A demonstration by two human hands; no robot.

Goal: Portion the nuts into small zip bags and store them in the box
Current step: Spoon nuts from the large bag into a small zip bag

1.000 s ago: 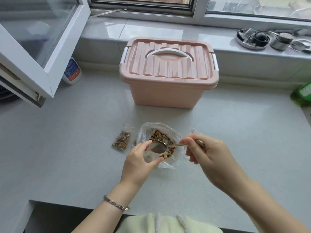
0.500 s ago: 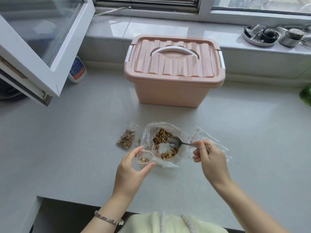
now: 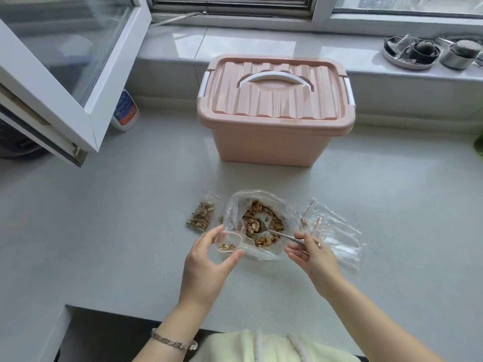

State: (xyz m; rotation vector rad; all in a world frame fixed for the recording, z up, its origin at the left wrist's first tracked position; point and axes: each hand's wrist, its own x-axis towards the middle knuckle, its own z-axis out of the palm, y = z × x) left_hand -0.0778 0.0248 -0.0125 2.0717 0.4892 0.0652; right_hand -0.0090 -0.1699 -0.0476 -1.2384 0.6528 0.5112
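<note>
Crinkled clear plastic bag point(image 3: 233, 214) of rough brown nuts point(image 3: 254, 208) on grey tabletop point(image 3: 117, 244), between the hands. Small zip bag point(image 3: 228, 240) pinched open in left hand point(image 3: 206, 262); metal spoon point(image 3: 283, 234) gripped by right hand point(image 3: 315, 256), bowl among the nuts. Ribbed pink box point(image 3: 274, 142) behind, lidded.

Worktop point(image 3: 104, 244): grey, speckled. Directly on it:
- open bag of nuts point(image 3: 261, 220), between left grip point(image 3: 206, 259) and right grip point(image 3: 313, 254)
- filled small zip bag point(image 3: 200, 216), just beyond left grip
- empty zip bags point(image 3: 334, 231), beside right grip, on its right
- lidded pink box point(image 3: 271, 145), well beyond both grips
- white bottle point(image 3: 125, 111), far beyond left grip
</note>
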